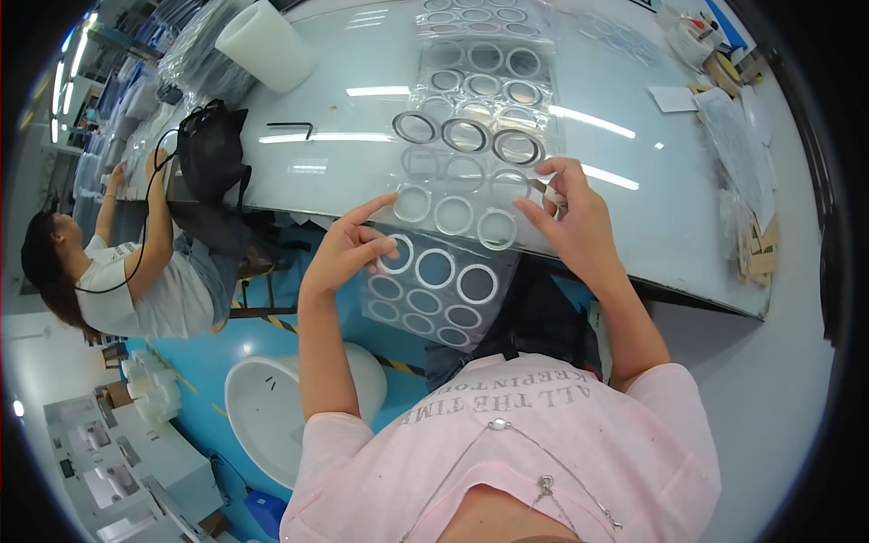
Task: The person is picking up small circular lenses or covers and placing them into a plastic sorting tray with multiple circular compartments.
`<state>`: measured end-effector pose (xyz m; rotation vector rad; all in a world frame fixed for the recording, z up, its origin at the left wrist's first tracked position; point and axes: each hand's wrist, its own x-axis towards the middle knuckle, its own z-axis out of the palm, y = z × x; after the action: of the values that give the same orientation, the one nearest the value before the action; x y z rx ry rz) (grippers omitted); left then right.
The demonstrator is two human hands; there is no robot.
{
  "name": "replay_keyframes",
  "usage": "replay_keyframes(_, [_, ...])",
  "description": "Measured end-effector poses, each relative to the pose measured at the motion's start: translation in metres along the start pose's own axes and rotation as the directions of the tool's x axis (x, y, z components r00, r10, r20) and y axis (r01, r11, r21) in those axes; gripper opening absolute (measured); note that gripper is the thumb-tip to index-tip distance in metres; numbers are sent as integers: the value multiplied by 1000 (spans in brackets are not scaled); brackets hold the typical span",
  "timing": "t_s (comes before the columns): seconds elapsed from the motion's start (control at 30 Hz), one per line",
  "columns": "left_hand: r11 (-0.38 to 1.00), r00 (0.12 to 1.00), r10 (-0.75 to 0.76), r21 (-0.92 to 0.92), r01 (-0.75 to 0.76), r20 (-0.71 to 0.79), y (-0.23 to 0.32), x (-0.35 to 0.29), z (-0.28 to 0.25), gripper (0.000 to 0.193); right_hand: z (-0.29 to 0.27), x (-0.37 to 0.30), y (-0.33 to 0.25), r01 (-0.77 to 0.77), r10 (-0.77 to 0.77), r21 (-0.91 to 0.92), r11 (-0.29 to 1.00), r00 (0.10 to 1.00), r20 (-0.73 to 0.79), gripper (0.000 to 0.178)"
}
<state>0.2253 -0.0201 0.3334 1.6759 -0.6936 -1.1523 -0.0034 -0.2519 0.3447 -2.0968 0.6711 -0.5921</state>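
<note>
Seemingly light, limp and slippery, the ring-filled plastic sheet (453,215) is draping over the worktop (335,174) edge, best taken by its margins; right hand (581,220) is pinching a small unclear item (550,194), left hand (342,256) showing no certain grip

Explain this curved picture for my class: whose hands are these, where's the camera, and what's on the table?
There's no machine, just a person's bare left hand and right hand. A fisheye camera on the head looks down, so straight edges bend. Clear plastic sheeting with rows of rimmed circles runs across the pale table and hangs over its front edge. The left hand is at the sheeting's left side; the right seems to hold a small item, mostly hidden. Farther back sits a white roll.
</note>
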Motion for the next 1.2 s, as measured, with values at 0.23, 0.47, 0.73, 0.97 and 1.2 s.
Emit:
replay_keyframes(0.23, [995, 998, 66, -80, -66, -1, -8, 0, 3, 70, 49, -11, -22, 422, -421, 12, 907, 901, 103, 25])
replay_keyframes(0.47, [984, 999, 29, -175, -36, -41, -14, -5, 10, 71, 86, -2, -30, 538, -506, -137, 832, 836, 211, 23])
replay_keyframes(0.73, [975, 999, 47, -218, -49, -14, -15, -4, 7, 72, 110, 10, -34, 628, -589, -150, 763, 772, 238, 26])
replay_keyframes(0.97, [975, 1000, 3, -223, -9, -26, -12, -6, 8, 76, 112, 12, -46, 640, -577, -172, 749, 758, 305, 26])
replay_keyframes(1.2, [963, 1000, -2, -268, 4, 7, -14, -6, 12, 77, 90, 4, -43, 585, -466, -224, 779, 780, 417, 22])
